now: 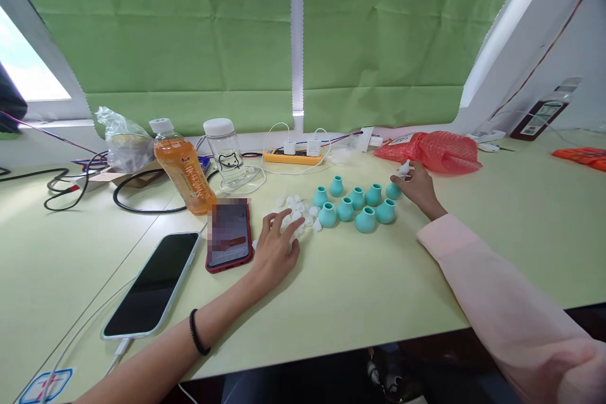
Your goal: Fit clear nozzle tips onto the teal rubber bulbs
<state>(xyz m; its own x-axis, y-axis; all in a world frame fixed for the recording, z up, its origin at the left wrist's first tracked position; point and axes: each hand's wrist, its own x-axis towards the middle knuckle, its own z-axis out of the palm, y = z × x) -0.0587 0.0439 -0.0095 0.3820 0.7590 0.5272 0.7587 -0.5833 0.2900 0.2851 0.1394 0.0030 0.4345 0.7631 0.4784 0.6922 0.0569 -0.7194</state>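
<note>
Several small teal vase-shaped pieces (356,205) stand grouped on the pale green table (360,284). To their left lies a heap of small white plastic pieces (297,207). My left hand (274,246) rests on that heap, fingers curled and pinching among the white pieces. My right hand (417,188), in a pink sleeve, is at the right end of the teal group, holding a small white piece (404,168) between its fingertips and touching the rightmost teal piece (392,190).
A red phone (229,235) and a larger dark phone (154,284) on a cable lie at the left. Behind stand an orange drink bottle (184,167), a clear cat-print bottle (227,153), a yellow power strip (293,156), cables, and a red bag (430,150).
</note>
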